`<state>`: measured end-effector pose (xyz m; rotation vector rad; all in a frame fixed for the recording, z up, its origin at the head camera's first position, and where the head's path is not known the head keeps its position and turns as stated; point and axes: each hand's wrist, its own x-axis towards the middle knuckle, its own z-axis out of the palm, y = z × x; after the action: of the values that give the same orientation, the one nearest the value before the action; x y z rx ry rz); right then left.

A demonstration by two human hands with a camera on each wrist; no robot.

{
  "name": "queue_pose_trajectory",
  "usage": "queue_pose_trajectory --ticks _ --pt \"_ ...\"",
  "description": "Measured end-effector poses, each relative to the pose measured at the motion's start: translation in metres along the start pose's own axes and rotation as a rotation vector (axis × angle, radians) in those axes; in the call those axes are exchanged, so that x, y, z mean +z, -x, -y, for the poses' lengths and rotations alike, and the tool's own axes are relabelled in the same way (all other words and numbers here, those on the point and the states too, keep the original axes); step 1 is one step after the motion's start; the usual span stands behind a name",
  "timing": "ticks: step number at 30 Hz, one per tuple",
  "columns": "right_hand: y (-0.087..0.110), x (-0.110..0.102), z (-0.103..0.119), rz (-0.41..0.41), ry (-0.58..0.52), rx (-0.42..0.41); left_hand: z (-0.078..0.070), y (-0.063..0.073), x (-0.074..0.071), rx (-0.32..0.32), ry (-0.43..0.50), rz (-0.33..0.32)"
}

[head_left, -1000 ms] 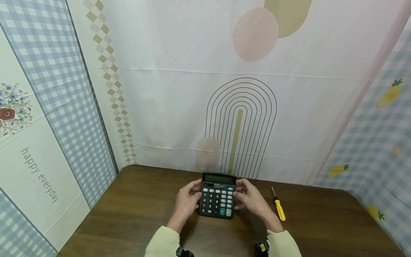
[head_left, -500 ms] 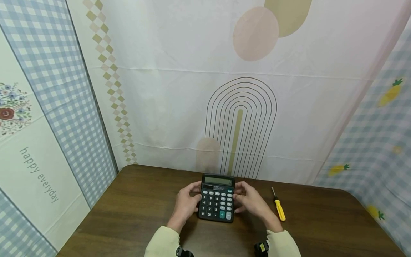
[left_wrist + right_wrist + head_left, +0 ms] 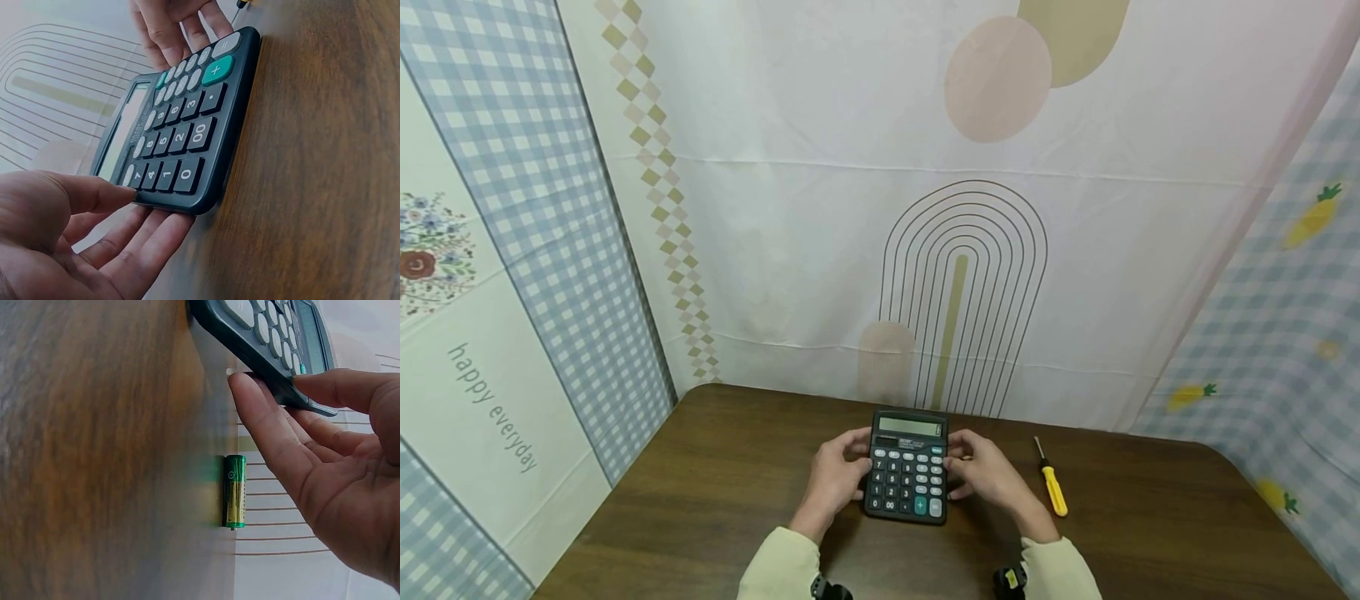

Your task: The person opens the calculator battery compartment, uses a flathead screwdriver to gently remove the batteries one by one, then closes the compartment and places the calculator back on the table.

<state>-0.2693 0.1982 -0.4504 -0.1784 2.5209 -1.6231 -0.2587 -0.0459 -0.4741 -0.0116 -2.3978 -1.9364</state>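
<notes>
A black desk calculator is held between both hands, keys facing up and its lower edge close over the table. Its display shows a digit at the right end. The left hand grips the left side, with the thumb on the front edge and several fingers underneath. On the opposite side the right hand pinches the edge, thumb on top and fingers behind. Seen from the right wrist, the calculator tilts up toward its display end. A green and gold battery lies beyond the right hand's fingers.
To the right of the right hand, a screwdriver with a yellow handle lies on the brown wooden table. A white printed cloth hangs behind the table's far edge, with checked cloths at both sides.
The calculator has shifted slightly toward the person and its face has tilted, with both hands keeping hold. Its display, dark at first, now looks lighter with a digit visible. The screwdriver has not moved.
</notes>
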Motion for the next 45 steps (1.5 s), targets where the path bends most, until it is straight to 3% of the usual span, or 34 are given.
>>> queue_pose_trajectory --ticks 45 --pt "-0.0005 0.0015 -0.0043 0.089 0.118 0.066 0.0029 0.0026 0.0002 -0.052 -0.082 0.035"
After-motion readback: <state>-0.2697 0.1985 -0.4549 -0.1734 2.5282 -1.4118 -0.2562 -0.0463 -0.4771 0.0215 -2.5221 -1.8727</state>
